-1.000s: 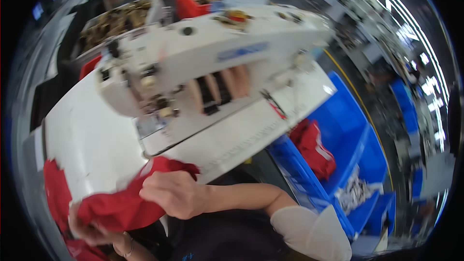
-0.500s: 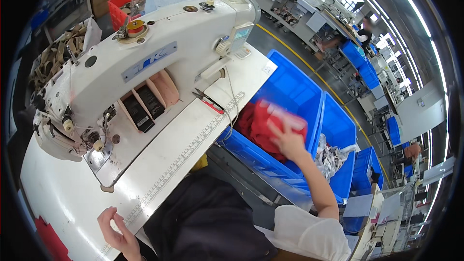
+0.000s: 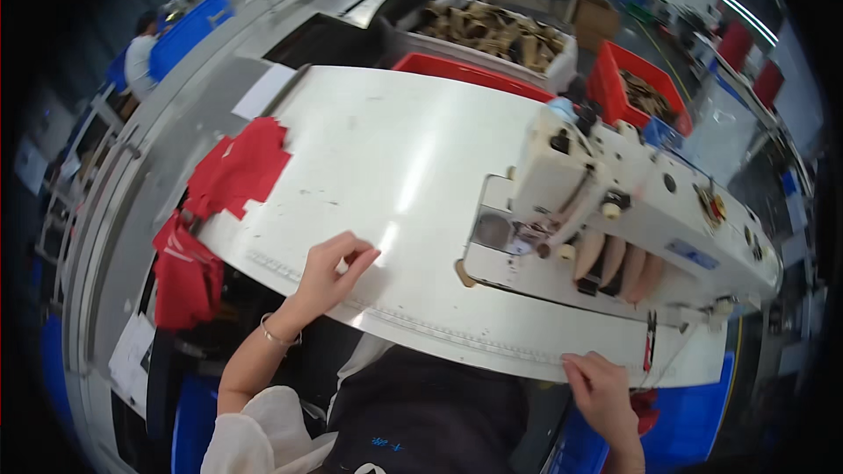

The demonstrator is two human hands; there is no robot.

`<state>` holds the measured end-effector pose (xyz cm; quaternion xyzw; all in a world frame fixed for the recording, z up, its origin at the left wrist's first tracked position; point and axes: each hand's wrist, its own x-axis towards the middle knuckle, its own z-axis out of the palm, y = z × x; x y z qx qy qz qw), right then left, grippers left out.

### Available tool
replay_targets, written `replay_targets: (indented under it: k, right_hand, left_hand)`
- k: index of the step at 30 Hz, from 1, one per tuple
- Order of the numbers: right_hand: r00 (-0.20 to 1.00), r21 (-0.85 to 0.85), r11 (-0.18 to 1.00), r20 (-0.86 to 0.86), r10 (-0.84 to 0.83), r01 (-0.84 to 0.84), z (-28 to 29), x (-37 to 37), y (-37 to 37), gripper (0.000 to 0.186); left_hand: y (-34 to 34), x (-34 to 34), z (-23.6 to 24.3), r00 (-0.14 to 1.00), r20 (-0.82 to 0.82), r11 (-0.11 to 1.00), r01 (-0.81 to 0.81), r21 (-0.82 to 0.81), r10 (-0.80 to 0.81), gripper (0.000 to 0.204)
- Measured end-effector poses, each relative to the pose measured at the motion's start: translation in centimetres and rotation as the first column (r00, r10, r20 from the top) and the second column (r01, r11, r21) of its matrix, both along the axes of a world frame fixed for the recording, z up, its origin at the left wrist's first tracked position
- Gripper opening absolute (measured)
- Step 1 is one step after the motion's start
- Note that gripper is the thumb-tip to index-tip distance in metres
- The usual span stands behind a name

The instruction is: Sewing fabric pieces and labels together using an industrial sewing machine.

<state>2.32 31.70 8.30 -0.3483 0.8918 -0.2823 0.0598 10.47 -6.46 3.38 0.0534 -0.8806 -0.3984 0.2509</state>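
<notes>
My left hand (image 3: pixel 327 274) hovers over the near edge of the white sewing table (image 3: pixel 351 158), fingers loosely curled with a gap to the thumb and nothing visible between them. A bracelet circles that wrist. Further right, my right hand (image 3: pixel 604 393) is at the table's front edge, fingers bent, thumb apart, holding nothing I can see. Red cut fabric pieces (image 3: pixel 239 167) lie in a pile at the table's left end. More red fabric (image 3: pixel 187 276) hangs over the edge there. The white sewing machine (image 3: pixel 650 184) stands to the right.
Red-handled thread snips (image 3: pixel 650 342) lie at the table's right end. Below that end is a blue bin (image 3: pixel 694 417) with red fabric by it. Behind the table stand a white bin (image 3: pixel 562 70) of brown pieces and a red crate (image 3: pixel 608 79). Another person (image 3: pixel 140 57) sits far left.
My view has swung left along the table. My right hand has left the red fabric in the blue bin and come to the table edge; my left hand stays over the table.
</notes>
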Motion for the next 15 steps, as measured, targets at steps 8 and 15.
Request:
replay_targets:
  k: [8,15]
  right_hand:
    - [0.68,-0.039,0.739,-0.427,0.596,-0.672,-8.3,-3.2,-15.8,0.023]
    - [0.718,-0.059,0.775,-0.425,0.551,-0.629,-8.3,-4.1,-16.1,0.029]
  left_hand:
    - [-22.8,4.2,-0.6,0.797,-0.054,0.726,-0.573,-0.38,0.601,0.016]
    - [-25.0,2.5,-3.6,0.783,0.066,0.516,-0.34,-0.786,0.618,0.011]
